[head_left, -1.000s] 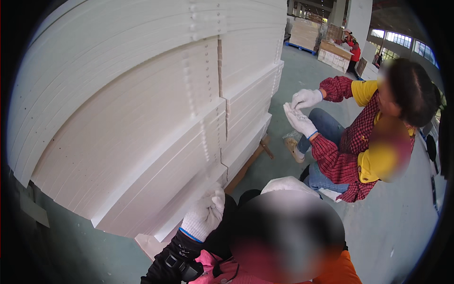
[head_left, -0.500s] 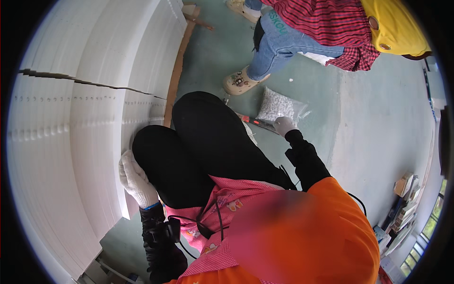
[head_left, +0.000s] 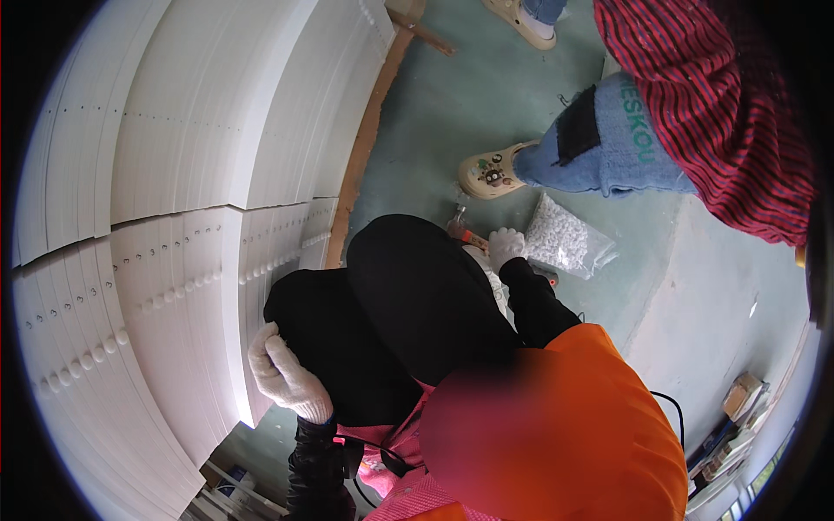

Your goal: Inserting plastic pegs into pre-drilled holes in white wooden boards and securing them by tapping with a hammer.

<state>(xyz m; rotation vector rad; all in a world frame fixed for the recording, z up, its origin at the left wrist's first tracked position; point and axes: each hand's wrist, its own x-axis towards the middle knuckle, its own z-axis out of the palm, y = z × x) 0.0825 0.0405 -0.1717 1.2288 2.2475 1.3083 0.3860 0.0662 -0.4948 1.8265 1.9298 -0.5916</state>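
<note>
My left hand (head_left: 291, 379), in a white knit glove, rests by the edges of the stacked white boards (head_left: 178, 365), close to my knee. Its fingers are loosely bent and slightly apart, with nothing visible in them. My right hand (head_left: 506, 248), also gloved, is low beside my other leg with its fingers curled in. It lies over the middle of a red and dark bar-shaped tool (head_left: 475, 240) on the floor; whether it grips that is hidden. Against that hand's right side lies a clear bag (head_left: 560, 234) of small white pieces. Rows of holes and white round studs (head_left: 87, 360) line the board edges.
Ahead to the right stands another person in jeans (head_left: 621, 139), one clog (head_left: 491, 174) close to the bag. A brown wooden strip (head_left: 369, 139) runs along the boards' base. Stacked items (head_left: 734, 425) stand at the far right.
The view has shifted, so boards and bag appear lower and further right. My right hand has moved from the bag's near edge to its left side, over the tool. The left hand stays by the boards.
</note>
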